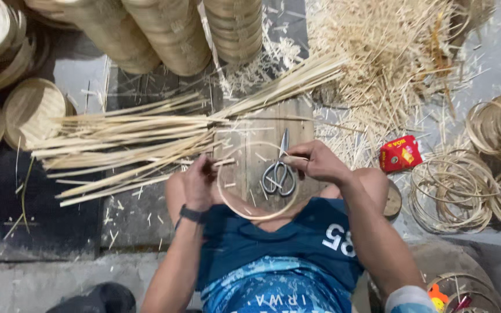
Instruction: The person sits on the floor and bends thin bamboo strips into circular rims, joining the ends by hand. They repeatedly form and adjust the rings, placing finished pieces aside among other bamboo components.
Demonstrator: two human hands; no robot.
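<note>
Knees frame the work: I sit low with a thin bamboo hoop (pixel 257 181) held over my lap, both hands on its rim. My left hand (pixel 198 182) is closed around the hoop's left side, fingers curled in tight where a short sliver crosses it. My right hand (pixel 318 162) pinches the upper right of the rim between thumb and fingertips, closed on the strip there. Seen through the ring, a pair of scissors (pixel 279 172) lies on the wooden board (pixel 262 130), blades pointing away from me, touched by neither hand.

To do this well, I judge the ring wants even tension from both sides: a firm left grip so the circle keeps its shape, a light right pinch so the thin strip bends rather than cracks. Keeping the hoop flat above the board should help the ends stay lined up.

Just beyond my left hand, a fan of long bamboo strips (pixel 129 145) spreads leftward across the floor. To my right sit a small red packet (pixel 400 153) and loose coils of finished rings (pixel 452 194). Farther off, stacked round bamboo trays (pixel 169 35) stand at the top, beside a heap of pale shavings (pixel 378 52).
</note>
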